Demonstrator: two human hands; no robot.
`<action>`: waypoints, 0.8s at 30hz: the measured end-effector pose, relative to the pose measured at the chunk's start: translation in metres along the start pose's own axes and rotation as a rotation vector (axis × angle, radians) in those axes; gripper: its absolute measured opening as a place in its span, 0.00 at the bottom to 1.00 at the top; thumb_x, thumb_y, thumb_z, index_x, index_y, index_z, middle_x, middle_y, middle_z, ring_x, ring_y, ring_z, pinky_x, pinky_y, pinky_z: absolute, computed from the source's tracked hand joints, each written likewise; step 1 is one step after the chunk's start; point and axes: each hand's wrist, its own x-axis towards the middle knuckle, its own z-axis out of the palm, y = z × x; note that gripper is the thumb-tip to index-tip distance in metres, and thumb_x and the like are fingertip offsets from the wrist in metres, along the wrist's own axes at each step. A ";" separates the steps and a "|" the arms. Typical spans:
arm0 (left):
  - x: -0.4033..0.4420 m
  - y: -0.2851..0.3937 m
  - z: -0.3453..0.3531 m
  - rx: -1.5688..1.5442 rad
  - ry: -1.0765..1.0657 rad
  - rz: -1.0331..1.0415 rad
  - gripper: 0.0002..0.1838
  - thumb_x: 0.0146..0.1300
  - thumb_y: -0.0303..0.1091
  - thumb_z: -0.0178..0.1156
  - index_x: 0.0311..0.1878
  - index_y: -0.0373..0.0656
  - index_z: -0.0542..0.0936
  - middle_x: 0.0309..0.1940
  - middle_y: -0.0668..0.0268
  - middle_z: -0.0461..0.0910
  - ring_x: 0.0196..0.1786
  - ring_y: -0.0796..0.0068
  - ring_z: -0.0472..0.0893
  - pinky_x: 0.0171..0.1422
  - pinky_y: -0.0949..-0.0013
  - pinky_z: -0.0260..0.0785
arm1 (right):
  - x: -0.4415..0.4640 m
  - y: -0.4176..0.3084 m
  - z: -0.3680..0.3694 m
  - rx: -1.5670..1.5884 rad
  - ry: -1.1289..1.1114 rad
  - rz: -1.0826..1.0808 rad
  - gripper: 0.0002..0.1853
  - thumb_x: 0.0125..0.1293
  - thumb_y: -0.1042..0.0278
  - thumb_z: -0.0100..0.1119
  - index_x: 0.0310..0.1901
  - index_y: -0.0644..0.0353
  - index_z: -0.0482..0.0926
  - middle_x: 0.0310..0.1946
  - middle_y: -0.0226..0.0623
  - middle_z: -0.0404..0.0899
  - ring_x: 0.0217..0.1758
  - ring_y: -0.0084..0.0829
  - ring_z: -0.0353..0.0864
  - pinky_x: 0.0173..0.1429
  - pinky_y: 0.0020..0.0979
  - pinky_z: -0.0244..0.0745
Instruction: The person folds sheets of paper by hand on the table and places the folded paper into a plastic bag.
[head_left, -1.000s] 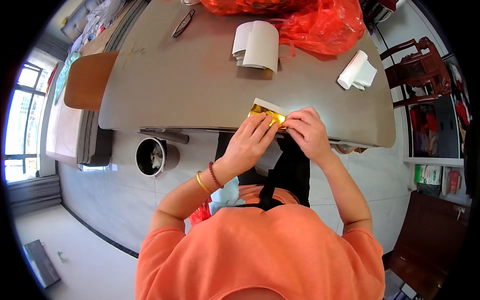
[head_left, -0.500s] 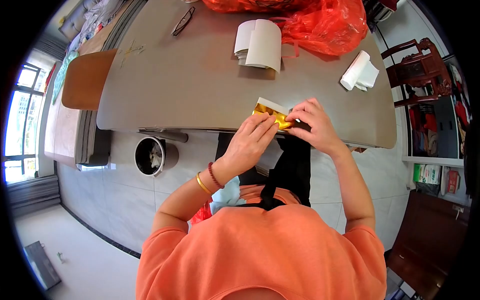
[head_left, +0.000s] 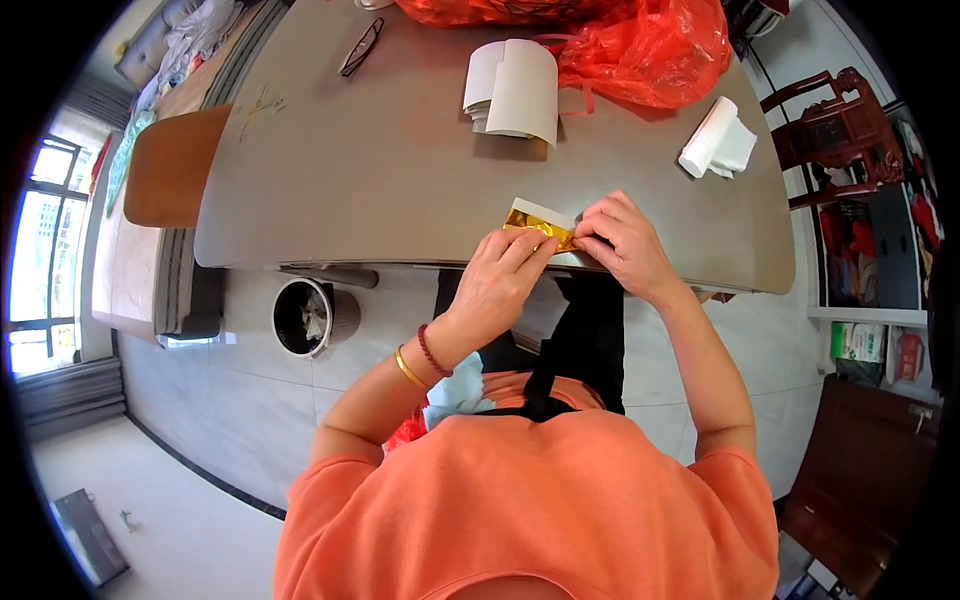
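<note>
A small piece of gold foil paper (head_left: 528,221) with a white strip along its far edge lies at the table's near edge. My left hand (head_left: 503,270) rests over its near side, fingers together and bent onto the foil; its thumb is hidden. At the right end of the foil paper, my right hand (head_left: 624,244) pinches it between thumb and fingertips. The foil looks creased or folded under the fingers, and its near edge is covered by them.
Beyond the hands, a curled stack of white paper (head_left: 527,88) stands on the table (head_left: 330,190). Red plastic bags (head_left: 650,55), a white roll (head_left: 709,135) and glasses (head_left: 361,47) lie further out. A bin (head_left: 303,318) stands on the floor at left.
My right fingers have closed in more tightly at the foil paper's right end. My left fingers have shifted slightly on the foil, and less of its gold surface shows.
</note>
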 end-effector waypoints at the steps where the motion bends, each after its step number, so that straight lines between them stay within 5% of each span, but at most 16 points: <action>1: 0.000 0.000 0.000 -0.006 0.002 -0.001 0.23 0.56 0.21 0.56 0.58 0.35 0.79 0.55 0.60 0.77 0.57 0.58 0.75 0.65 0.57 0.69 | 0.001 0.000 0.001 -0.003 0.012 -0.008 0.05 0.58 0.72 0.67 0.33 0.59 0.79 0.34 0.32 0.76 0.43 0.38 0.73 0.49 0.36 0.72; 12: -0.005 -0.002 0.002 0.006 0.004 0.049 0.22 0.57 0.21 0.55 0.57 0.31 0.77 0.58 0.55 0.76 0.61 0.55 0.74 0.68 0.55 0.68 | 0.007 -0.003 0.012 -0.095 0.048 0.029 0.07 0.61 0.67 0.64 0.31 0.57 0.76 0.32 0.31 0.74 0.41 0.37 0.72 0.46 0.37 0.69; 24: -0.006 0.000 0.003 0.054 -0.015 0.045 0.25 0.56 0.23 0.56 0.60 0.38 0.79 0.59 0.59 0.75 0.63 0.57 0.73 0.68 0.54 0.68 | 0.008 -0.005 0.015 -0.118 0.085 0.054 0.07 0.59 0.69 0.66 0.31 0.57 0.77 0.33 0.32 0.74 0.41 0.38 0.72 0.47 0.38 0.69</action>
